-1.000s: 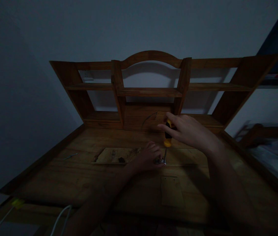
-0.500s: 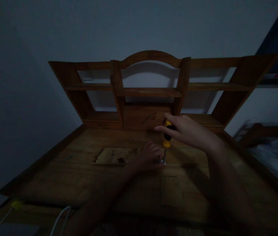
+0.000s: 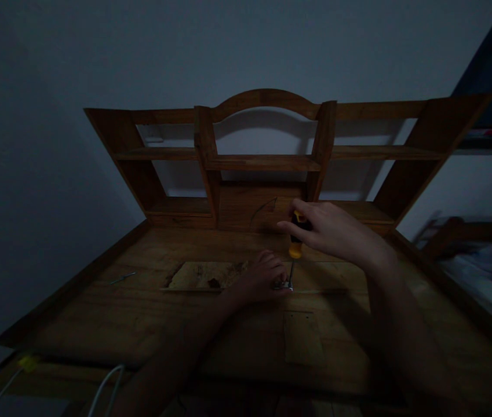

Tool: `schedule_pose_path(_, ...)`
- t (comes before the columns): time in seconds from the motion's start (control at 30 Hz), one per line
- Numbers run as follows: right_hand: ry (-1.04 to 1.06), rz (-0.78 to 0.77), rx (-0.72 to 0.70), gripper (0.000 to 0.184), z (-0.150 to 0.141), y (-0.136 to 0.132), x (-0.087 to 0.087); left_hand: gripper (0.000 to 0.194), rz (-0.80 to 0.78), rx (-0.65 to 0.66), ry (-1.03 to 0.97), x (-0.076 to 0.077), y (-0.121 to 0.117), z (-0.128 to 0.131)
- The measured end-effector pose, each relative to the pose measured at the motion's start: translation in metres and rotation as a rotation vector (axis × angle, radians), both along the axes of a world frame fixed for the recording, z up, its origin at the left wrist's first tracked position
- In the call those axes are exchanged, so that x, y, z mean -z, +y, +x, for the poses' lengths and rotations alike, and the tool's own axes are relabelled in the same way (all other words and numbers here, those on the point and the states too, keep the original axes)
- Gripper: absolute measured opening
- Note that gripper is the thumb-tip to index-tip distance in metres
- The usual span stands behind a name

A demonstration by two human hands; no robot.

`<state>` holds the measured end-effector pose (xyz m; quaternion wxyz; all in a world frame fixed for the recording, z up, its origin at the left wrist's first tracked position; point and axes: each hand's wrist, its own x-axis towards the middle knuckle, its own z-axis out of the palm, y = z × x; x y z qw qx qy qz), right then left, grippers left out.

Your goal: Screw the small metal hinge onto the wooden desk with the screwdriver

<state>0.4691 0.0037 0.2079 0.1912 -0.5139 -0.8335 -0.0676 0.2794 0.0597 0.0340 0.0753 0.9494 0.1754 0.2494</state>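
Observation:
My right hand [image 3: 326, 229] grips the yellow-and-black handle of a screwdriver [image 3: 295, 250], closed around its upper part. The shaft points almost straight down. Its tip meets a small shiny metal fitting [image 3: 289, 285], perhaps a hinge, at the front edge of a long wooden board [image 3: 330, 275]. Bent low over the board, my left hand [image 3: 266, 277] has its fingers closed on that fitting and covers much of it. Left of this hand, the board's surface is rough and dark-stained. A smaller wooden piece [image 3: 302, 339] with two small holes lies nearer to me.
A thin metal tool [image 3: 123, 278] lies on the left of the wooden desk [image 3: 141, 324]. Behind stands a wooden shelf unit [image 3: 267, 162] against the wall. White cables [image 3: 105, 385] and a yellow item [image 3: 28, 363] are at the front left edge.
My right hand and the screwdriver handle have shifted very slightly, with the tip still at the metal fitting. My left hand stays in place.

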Motion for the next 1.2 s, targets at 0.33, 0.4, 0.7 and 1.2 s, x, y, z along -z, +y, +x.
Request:
schedule_pose_path(0.33,-0.018,-0.026,-0.006,0.025,0.001,-0.001,-0.002,0.030,0.019,-0.003,-0.007,0.002,0.001,0.000)
schedule_pose_path(0.4,-0.028,-0.010,0.026,0.033,0.000,-0.001,0.000,0.031,0.028,-0.007,0.009,0.000,0.000,0.000)
schedule_pose_path(0.7,-0.022,0.008,-0.073,0.012,0.001,-0.004,-0.002,0.031,0.038,-0.001,-0.024,0.009,0.003,0.001)
schedule_pose_path(1.2,0.007,0.029,-0.119,0.017,-0.003,-0.001,-0.001,0.029,0.017,0.007,-0.026,0.004,0.000,0.002)
